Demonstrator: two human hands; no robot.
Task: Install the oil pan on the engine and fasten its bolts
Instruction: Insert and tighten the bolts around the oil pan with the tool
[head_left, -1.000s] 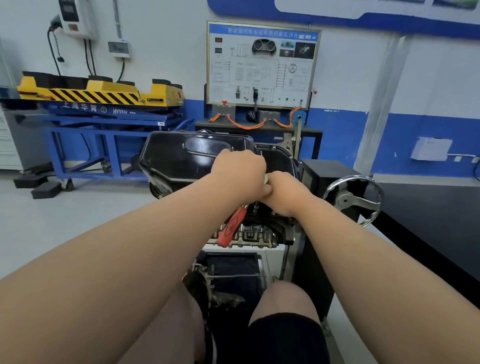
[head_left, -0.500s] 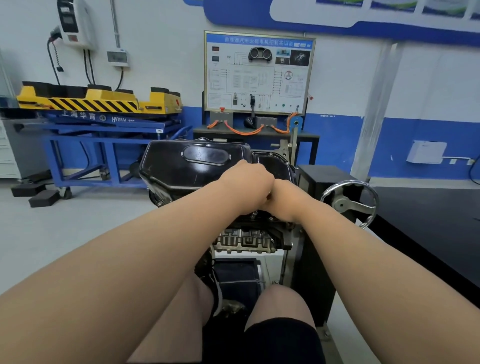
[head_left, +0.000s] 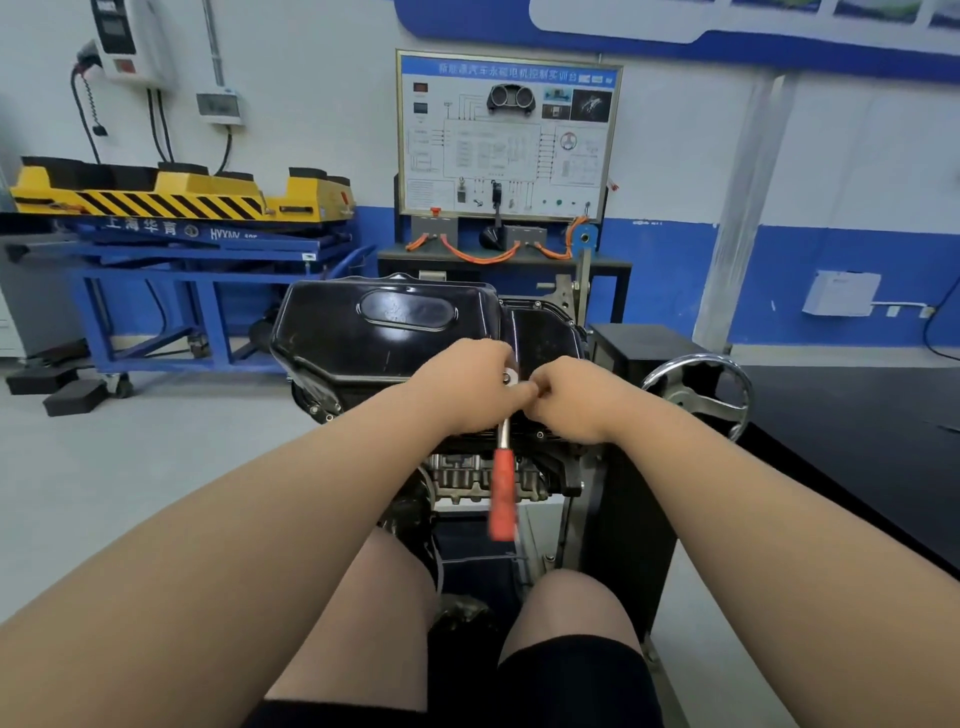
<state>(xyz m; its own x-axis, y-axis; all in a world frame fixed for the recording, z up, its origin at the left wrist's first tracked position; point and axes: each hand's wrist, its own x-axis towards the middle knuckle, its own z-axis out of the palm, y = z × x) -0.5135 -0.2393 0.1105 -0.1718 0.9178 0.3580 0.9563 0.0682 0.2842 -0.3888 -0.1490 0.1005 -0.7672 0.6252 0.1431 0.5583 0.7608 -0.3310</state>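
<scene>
Bolting, centre frame: glossy black oil pan (head_left: 384, 332) sits seated on the grey metal engine (head_left: 483, 478), my left hand (head_left: 467, 384) gripping the red-handled steel ratchet (head_left: 503, 493) by its head at the pan's near rim, right hand (head_left: 576, 400) curled alongside, hold unclear; fastening, I judge, unfinished.

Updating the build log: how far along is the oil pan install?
Done: oil pan sits on the engine. In hand: left hand grips the ratchet head at the pan's near edge, right hand close beside it, red handle hanging free. Left: fastening bolts; how many are tight can't be told here.
</scene>
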